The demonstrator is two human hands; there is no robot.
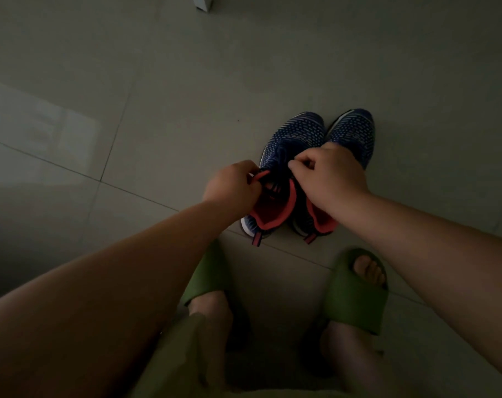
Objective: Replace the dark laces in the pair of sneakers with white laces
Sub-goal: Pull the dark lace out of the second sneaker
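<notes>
Green slippers (356,291) at six o'clock; beyond them, sneakers (290,168) on floor tiles (158,81). Left hand (232,186) pinches the tongue; right hand (330,173) pinches dark laces (281,156). Step: unlacing the first sneaker. Next: drawing lace free of eyelets.

The right hand (330,176) covers the middle of the right sneaker (351,133). What its fingers pinch is too dark to tell. A pale box (202,1) is cut off at the far edge.
</notes>
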